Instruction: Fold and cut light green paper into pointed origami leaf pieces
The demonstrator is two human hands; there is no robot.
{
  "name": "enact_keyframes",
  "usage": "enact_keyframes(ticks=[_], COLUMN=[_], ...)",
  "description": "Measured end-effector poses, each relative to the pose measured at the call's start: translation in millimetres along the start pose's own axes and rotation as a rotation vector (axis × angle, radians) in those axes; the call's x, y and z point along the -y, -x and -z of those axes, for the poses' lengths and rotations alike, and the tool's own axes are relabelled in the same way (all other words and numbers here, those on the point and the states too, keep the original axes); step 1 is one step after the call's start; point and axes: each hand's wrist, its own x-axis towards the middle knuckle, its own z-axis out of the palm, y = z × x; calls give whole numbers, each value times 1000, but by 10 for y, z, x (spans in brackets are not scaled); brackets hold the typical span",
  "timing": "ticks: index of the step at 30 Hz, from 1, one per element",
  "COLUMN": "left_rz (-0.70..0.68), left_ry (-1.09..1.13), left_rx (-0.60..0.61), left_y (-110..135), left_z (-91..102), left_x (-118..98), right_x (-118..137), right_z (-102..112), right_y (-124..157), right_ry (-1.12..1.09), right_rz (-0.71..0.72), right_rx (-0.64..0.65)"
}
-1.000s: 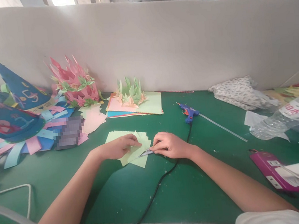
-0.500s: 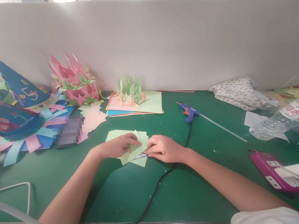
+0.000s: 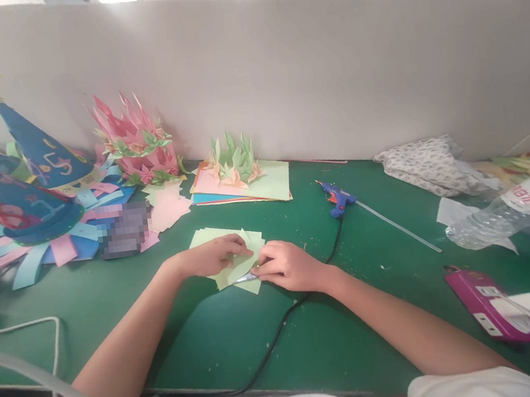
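Observation:
A loose pile of light green paper squares [image 3: 212, 238] lies on the green table [image 3: 312, 347]. My left hand [image 3: 214, 258] rests on the pile, its fingers curled and pressing the top sheet down. My right hand [image 3: 287, 265] is closed round a small metal tool [image 3: 244, 279], its silver tip lying against the near edge of the paper. I cannot make out what kind of tool it is. The two hands almost touch over the pile.
A blue glue gun [image 3: 338, 197] with a black cord [image 3: 281, 328] lies right of the hands. Coloured sheets carrying a green paper flower [image 3: 234, 163], a pink paper flower [image 3: 135, 143], blue cone hats [image 3: 42, 155], a cloth [image 3: 428, 165], a plastic bottle [image 3: 512, 207] and a pink power strip [image 3: 495, 305] ring the workspace.
My right hand has slid left along the paper's edge, drawing the tool tip further under the sheets. The left hand stays pressed on the pile.

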Motion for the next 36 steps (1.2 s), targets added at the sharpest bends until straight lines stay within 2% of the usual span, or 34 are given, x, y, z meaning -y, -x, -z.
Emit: enact_keyframes(ticks=[8, 11, 14, 17, 19, 21, 22, 24, 27, 31, 36], left_rz=[-17, -13, -11, -10, 14, 55, 77, 134, 176, 125, 120], left_ry=[14, 11, 32, 72, 63, -10, -71, -160, -213, -158, 21], left_rx=[8, 0, -6, -19, -63, -132, -176, -247, -294, -313, -303], left_y=[-11, -8, 8, 21, 15, -5, -20, -48, -74, -73, -70], left_z=[-5, -8, 2, 2, -25, -78, -110, -174, -242, -269, -265], left_x=[35, 47, 51, 47, 36, 18, 8, -9, -24, -42, -92], right_x=[2, -21, -82, -209, -325, -436, -478, -514, -427, -194, -82], right_z=[-22, 16, 105, 201, 230, 221, 205, 166, 109, 36, -34], right_y=[-18, 37, 103, 165, 199, 219, 222, 210, 141, 15, -36], right_ry=[-10, -94, -220, -255, -162, -25, 43, 149, 225, 62, -46], right_rz=[46, 77, 98, -52, -219, -381, -443, -512, -478, -313, -333], right_rx=[-1, 27, -2, -169, -339, -447, -446, -358, -319, -244, -140])
